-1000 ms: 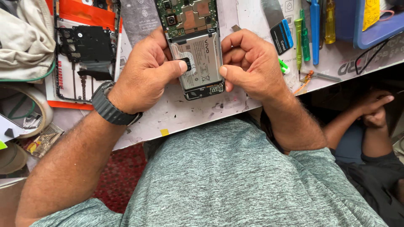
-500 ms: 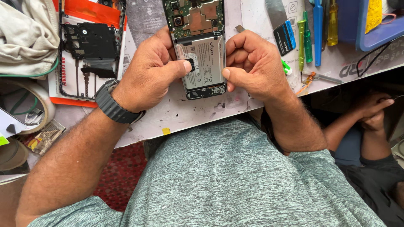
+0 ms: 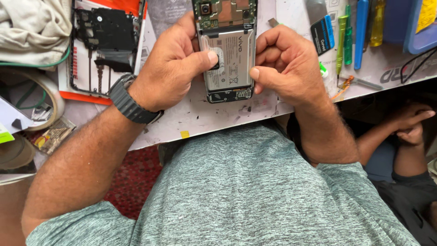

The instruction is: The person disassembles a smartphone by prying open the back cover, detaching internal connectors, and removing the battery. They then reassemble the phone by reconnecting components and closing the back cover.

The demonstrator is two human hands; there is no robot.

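Opened phone (image 3: 226, 68) lies back-up on the white mat (image 3: 218, 116), clamped between left hand (image 3: 170, 68) and right hand (image 3: 289, 68), both thumbs pressing the silver battery (image 3: 234, 57), apparently steadying it, with screwdrivers (image 3: 348, 36) just beyond the right hand.

White workbench (image 3: 218, 120); opened phone (image 3: 227, 54), screwdrivers (image 3: 350, 36), tape roll (image 3: 32, 98)

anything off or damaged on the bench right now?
The phone between the left hand and right hand has no back cover, so battery and circuit board are bare. That is open, not broken. Nothing else stands out.
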